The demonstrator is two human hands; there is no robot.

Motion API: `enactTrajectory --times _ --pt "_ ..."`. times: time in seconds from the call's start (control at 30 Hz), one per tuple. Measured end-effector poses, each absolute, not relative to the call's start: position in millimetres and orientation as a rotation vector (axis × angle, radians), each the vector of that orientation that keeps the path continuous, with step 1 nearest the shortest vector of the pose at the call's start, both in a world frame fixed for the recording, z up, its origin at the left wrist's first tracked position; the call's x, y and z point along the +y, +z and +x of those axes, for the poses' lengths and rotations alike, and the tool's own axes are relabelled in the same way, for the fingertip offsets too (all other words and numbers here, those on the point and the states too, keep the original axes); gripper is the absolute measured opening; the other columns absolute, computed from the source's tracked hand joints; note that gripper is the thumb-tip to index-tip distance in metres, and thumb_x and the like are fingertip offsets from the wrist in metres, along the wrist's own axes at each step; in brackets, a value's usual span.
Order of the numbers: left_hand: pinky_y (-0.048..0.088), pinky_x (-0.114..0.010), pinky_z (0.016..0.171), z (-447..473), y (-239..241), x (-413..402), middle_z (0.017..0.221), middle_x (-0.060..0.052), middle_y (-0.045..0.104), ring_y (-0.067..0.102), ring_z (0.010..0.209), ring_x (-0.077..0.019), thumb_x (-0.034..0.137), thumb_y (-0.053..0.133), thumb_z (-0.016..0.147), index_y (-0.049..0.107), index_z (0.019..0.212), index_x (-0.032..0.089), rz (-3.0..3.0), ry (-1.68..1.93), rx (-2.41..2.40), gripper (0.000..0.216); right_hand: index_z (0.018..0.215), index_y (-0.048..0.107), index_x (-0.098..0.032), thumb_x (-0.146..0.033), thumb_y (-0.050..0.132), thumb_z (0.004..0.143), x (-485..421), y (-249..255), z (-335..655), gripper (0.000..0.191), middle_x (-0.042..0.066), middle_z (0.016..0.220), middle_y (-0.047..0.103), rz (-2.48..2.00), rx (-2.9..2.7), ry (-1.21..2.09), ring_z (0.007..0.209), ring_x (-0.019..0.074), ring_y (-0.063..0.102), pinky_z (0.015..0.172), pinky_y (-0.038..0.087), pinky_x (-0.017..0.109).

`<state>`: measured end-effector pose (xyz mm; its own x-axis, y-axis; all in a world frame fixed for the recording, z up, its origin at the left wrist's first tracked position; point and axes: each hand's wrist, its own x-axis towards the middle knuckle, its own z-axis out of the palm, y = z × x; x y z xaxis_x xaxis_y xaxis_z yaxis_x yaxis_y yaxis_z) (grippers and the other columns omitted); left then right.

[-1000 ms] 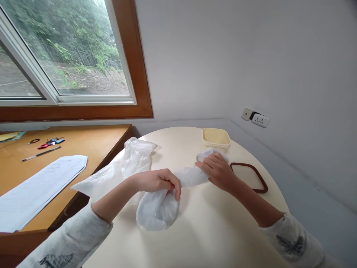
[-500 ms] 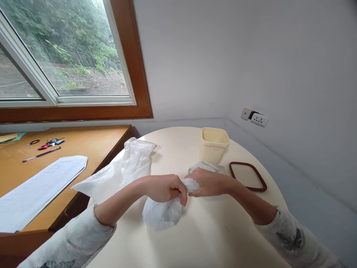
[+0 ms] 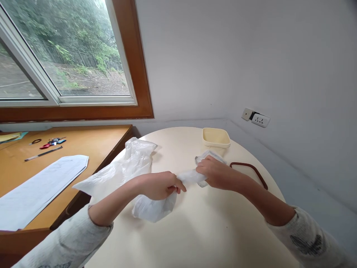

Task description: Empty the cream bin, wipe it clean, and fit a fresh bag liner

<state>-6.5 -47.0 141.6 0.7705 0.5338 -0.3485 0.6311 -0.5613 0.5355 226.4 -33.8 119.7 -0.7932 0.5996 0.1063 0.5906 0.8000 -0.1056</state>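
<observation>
Both of my hands grip one white plastic bag on the round cream table. My left hand is closed around its gathered middle, with the puffed lower part bulging out beneath my fingers. My right hand is closed on the other end of the bag, a hand's width to the right, so a twisted strip stretches between them. A second, crumpled clear plastic bag lies on the table's left edge, untouched.
A cream plastic container stands at the table's far side, behind my right hand. A brown-rimmed lid lies to its right. On the wooden desk at left are a white paper sheet, a pen and keys.
My hands came together half a second ago, then drew apart again, stretching the bag's neck. The bag's bulge shifted slightly left. The container behind looks lower again.
</observation>
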Motion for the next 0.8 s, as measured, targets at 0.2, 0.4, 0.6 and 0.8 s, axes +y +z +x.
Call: enactTrajectory --times 0.2,0.4,0.6,0.8 --pt "0.038 -0.029 0.063 -10 139 -51 0.086 -0.005 0.061 0.054 0.072 -0.0182 0.035 0.037 0.088 0.061 0.092 0.021 2.443 0.003 1.124 0.028 0.072 0.048 -0.019 0.0 0.039 0.071 -40 133 240 0.021 0.003 0.085 0.054 -0.982 -2.687 0.437 0.081 0.0166 0.046 0.074 0.034 0.03" --pt "0.036 -0.031 0.072 -10 136 -53 0.086 -0.006 0.055 0.049 0.084 -0.0234 0.06 0.041 0.081 0.056 0.077 0.019 2.467 0.049 1.228 0.043 0.069 0.048 -0.019 -0.014 0.039 0.077 -32 133 256 0.013 -0.001 0.066 0.049 -1.183 -2.472 0.967 0.06 0.012 0.042 0.054 0.031 0.024" --pt "0.036 -0.034 0.075 -7 141 -55 0.1 -0.009 0.056 0.049 0.084 -0.024 0.062 0.035 0.082 0.056 0.073 0.018 2.446 0.05 1.267 0.05 0.067 0.045 -0.018 -0.016 0.04 0.077 -30 136 258 0.012 -0.003 0.062 0.044 -1.125 -2.311 1.175 0.056 0.0095 0.04 0.052 0.03 0.023" --pt "0.027 -0.043 0.097 1 128 -49 0.144 -0.009 0.028 0.036 0.121 -0.0299 0.041 0.036 0.089 0.036 0.133 0.026 2.451 0.367 1.356 0.046 0.066 0.05 -0.016 -0.034 0.044 0.085 -51 123 235 0.027 -0.001 0.06 0.048 -0.912 -2.037 1.486 0.055 0.0099 0.044 0.056 0.036 0.024"
